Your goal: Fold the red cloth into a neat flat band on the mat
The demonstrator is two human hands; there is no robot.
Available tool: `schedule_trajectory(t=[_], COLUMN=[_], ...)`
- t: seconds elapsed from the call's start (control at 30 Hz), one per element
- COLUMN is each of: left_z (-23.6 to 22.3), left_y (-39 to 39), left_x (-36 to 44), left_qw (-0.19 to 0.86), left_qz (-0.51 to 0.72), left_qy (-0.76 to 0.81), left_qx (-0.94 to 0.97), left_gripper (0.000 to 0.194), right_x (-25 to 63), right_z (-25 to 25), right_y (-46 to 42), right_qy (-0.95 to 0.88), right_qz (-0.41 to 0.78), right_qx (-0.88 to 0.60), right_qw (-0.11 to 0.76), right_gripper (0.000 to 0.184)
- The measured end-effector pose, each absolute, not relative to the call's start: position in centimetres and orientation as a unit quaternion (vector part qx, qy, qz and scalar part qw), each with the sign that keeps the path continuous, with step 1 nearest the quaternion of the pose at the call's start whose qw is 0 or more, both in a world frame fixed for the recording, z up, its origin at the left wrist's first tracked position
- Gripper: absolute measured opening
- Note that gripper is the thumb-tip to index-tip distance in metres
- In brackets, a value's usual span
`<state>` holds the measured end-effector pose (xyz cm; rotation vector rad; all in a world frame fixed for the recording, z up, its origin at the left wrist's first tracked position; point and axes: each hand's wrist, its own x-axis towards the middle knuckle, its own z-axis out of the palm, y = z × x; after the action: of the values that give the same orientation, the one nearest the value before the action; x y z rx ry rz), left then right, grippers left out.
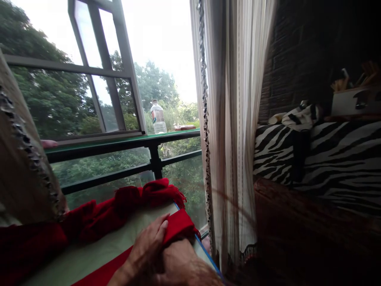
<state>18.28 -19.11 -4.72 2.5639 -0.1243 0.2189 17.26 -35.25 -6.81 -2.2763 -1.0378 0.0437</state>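
Observation:
A red scarf strip [178, 224] with a fringed end lies folded on a pale, blue-edged surface [131, 216]. My left hand [153, 236] rests flat on it, fingers stretched out along its left edge. Beside it, my right hand [184, 258] reaches to the near side of the folded end. Its fingers are hidden by the cloth and the left hand, so their grip does not show. Along the far edge of the surface, a bunched red cloth [119, 206] with a fringe lies crumpled.
Beyond the surface stands a dark railing [154, 159] at an open window [110, 71]. A plastic bottle [157, 117] and a small flat object [185, 127] rest on the sill. A striped curtain [232, 119] hangs to the right, near a zebra-print cover [336, 155] holding a white box [347, 101].

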Motion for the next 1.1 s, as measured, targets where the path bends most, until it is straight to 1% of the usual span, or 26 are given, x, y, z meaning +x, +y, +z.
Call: schedule_trajectory(t=[0.07,0.13,0.2,0.3,0.33,0.4,0.47,0.53,0.6,0.8,0.93,1.1], left_z=[-4.6,-4.4,-4.3,-4.0,-3.8,-3.5,-3.1,-2.8,-2.6,-2.7,-3.3,-3.8], left_y=[-19.8,-20.4,-21.0,-21.7,-21.9,-22.2,-22.3,-22.3,-22.4,-22.7,-22.7,-22.6], left_x=[17.9,17.7,17.6,17.3,17.2,16.9,16.6,16.4,16.3,16.2,16.3,16.5], left_qw=[0.255,0.244,0.236,0.201,0.187,0.170,0.163,0.158,0.156,0.159,0.177,0.192], left_qz=[0.076,0.069,0.072,0.084,0.087,0.088,0.083,0.076,0.065,0.045,0.068,0.103], left_qy=[-0.045,-0.044,-0.043,-0.059,-0.073,-0.114,-0.155,-0.173,-0.165,-0.132,-0.124,-0.125], left_qx=[0.963,0.966,0.968,0.974,0.976,0.975,0.971,0.969,0.972,0.977,0.974,0.968], left_gripper=[0.063,0.062,0.062,0.064,0.064,0.068,0.079,0.090,0.092,0.089,0.088,0.081], right_x=[17.5,18.1,19.3,21.6,22.3,23.5,24.4,24.9,25.4,26.8,27.4,26.9], right_z=[-6.2,-5.8,-5.8,-6.5,-6.8,-7.4,-7.8,-7.9,-7.9,-7.3,-6.2,-4.7], right_y=[-37.8,-40.7,-43.3,-45.5,-45.7,-45.5,-45.0,-44.3,-43.8,-43.0,-42.8,-42.6], right_qy=[-0.357,-0.334,-0.313,-0.231,-0.205,-0.165,-0.142,-0.130,-0.128,-0.129,-0.124,-0.113], right_qz=[0.024,0.032,0.039,0.055,0.063,0.082,0.103,0.120,0.135,0.170,0.190,0.213], right_qx=[-0.869,-0.865,-0.853,-0.843,-0.840,-0.833,-0.826,-0.819,-0.814,-0.815,-0.822,-0.827], right_qw=[0.343,0.373,0.415,0.483,0.499,0.521,0.536,0.545,0.550,0.539,0.522,0.508], right_gripper=[0.066,0.061,0.067,0.067,0.065,0.052,0.040,0.036,0.034,0.033,0.034,0.034])
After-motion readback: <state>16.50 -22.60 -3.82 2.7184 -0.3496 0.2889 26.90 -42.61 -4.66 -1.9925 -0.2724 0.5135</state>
